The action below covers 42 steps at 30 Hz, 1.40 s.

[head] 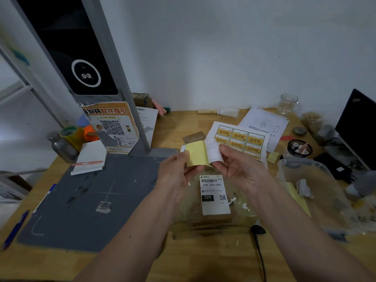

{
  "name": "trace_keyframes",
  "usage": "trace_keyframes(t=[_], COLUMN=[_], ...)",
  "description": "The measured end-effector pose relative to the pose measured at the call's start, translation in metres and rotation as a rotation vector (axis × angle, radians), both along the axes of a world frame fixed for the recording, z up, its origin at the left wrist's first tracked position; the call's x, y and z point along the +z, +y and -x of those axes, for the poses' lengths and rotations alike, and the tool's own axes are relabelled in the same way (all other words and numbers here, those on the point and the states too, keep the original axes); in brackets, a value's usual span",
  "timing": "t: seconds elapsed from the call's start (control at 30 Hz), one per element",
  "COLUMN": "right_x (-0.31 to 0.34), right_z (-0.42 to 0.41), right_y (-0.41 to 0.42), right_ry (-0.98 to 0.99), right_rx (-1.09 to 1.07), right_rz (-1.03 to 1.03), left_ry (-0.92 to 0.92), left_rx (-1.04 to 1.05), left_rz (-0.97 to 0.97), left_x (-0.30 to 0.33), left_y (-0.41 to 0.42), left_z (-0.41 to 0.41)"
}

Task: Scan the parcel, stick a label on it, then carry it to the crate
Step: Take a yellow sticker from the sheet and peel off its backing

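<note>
A brown parcel (211, 222) wrapped in clear tape lies on the wooden desk below my hands, with a white shipping label (213, 195) on its top. My left hand (175, 169) pinches the yellow backing paper (196, 153) of a label. My right hand (238, 165) pinches the white label (213, 150), which curls away from the backing. Both hands hover just above the parcel's far edge.
A grey scanning mat (91, 200) with a scanner stand (81, 58) fills the left. A sheet of yellow stickers (242, 139) and papers lie behind. A clear plastic bin (313, 192) sits at the right, a black cable (259, 251) in front, pens at the left edge.
</note>
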State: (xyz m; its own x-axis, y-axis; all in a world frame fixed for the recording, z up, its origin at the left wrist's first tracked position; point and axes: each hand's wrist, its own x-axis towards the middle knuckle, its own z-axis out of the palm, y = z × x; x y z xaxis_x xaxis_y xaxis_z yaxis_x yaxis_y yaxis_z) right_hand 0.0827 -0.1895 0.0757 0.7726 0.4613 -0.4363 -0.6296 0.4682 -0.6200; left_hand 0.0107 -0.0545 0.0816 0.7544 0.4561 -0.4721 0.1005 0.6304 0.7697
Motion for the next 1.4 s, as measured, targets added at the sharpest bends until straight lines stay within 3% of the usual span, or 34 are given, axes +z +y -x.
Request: trace_keyframes(t=[0.6,1.13,1.4], right_x=[0.0051,0.0043,0.0048], right_z=[-0.0006,0.0012,0.0002], right_y=[-0.0032,-0.0042,-0.0057], right_ry=[0.023,0.013,0.01], right_rx=[-0.024,-0.028,0.009], right_rz=[0.028,-0.039,-0.061], left_ry=[-0.006,-0.115,-0.124], left_rx=[0.03,-0.012,-0.055], left_rz=[0.014,0.231,0.248], left_x=[-0.0024,0.0034,0.0016], left_y=[0.0056,0.0008,0.0014], left_z=[0.0013,-0.0003,-0.0009])
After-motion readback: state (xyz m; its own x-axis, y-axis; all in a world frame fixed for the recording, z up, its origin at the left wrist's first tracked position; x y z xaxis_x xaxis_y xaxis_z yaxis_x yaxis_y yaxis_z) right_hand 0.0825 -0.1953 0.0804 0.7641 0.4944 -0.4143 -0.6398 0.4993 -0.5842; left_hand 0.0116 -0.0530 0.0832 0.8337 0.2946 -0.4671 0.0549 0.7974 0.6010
